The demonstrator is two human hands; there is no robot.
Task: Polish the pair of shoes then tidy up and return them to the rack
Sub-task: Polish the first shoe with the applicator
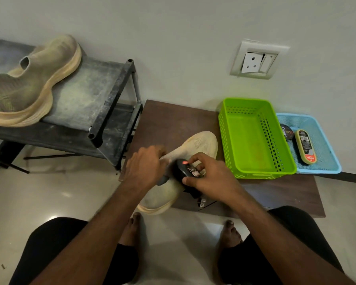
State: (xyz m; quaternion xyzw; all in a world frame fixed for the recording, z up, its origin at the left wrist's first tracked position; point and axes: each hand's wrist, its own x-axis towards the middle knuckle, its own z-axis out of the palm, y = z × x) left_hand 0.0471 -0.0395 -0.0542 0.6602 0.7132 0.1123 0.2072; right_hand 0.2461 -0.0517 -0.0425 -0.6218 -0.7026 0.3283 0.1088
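Note:
One beige knit shoe (pixel 199 144) lies on the brown board (pixel 169 122) in front of me, its toe pointing toward the green basket. At the shoe's collar my left hand (pixel 146 165) is closed on the opening. A black polish applicator with a Cherry label (pixel 186 171) rests against the shoe's side, gripped by my right hand (pixel 208 173). The other shoe (pixel 29 83) of the pair sits on the top shelf of the black rack (pixel 111 95) at the left.
A green basket (pixel 255 138) stands on the board at the right. Behind it a blue basket (pixel 321 149) holds a round polish tin (pixel 286 131) and an oval shoe brush (pixel 305 149). My knees and bare feet are at the bottom. A wall socket (pixel 257 60) is above.

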